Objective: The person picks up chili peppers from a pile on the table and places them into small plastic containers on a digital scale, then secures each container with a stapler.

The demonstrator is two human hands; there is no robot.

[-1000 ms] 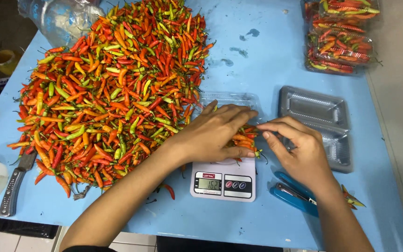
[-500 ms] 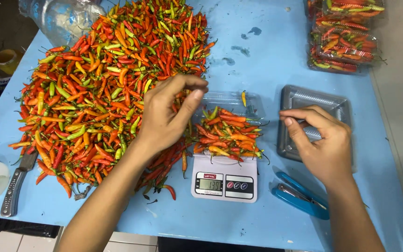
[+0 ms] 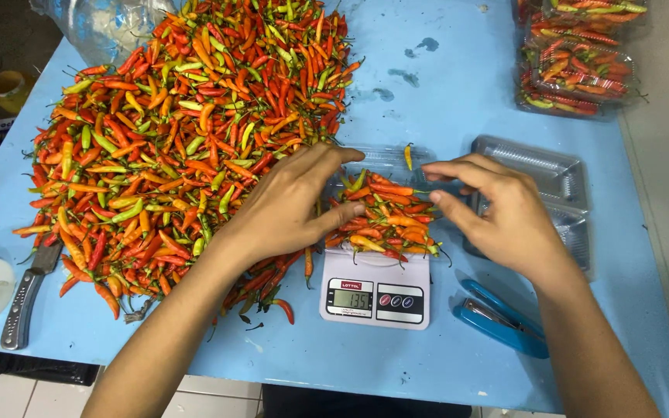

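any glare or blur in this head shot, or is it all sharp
Head view: even overhead light, soft shadows under both hands; the chilli pile and scale are sharp; glare glints off the clear trays and wrapped packs; slight wide-angle bending at the table edges.

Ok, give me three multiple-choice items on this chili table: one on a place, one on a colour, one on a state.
1. Where does the blue stapler lie?
A. right of the scale
B. on the chili pile
C. inside the empty tray

2. What colour is the table?
A. white
B. light blue
C. green

3. How is the clear tray on the scale?
A. empty
B. closed with a lid
C. open, holding chilies

Answers:
1 A, the stapler sits by the scale's right side, under the right hand.
2 B, bare tabletop shows light blue.
3 C, chilies lie heaped in it between the left hand and the right.
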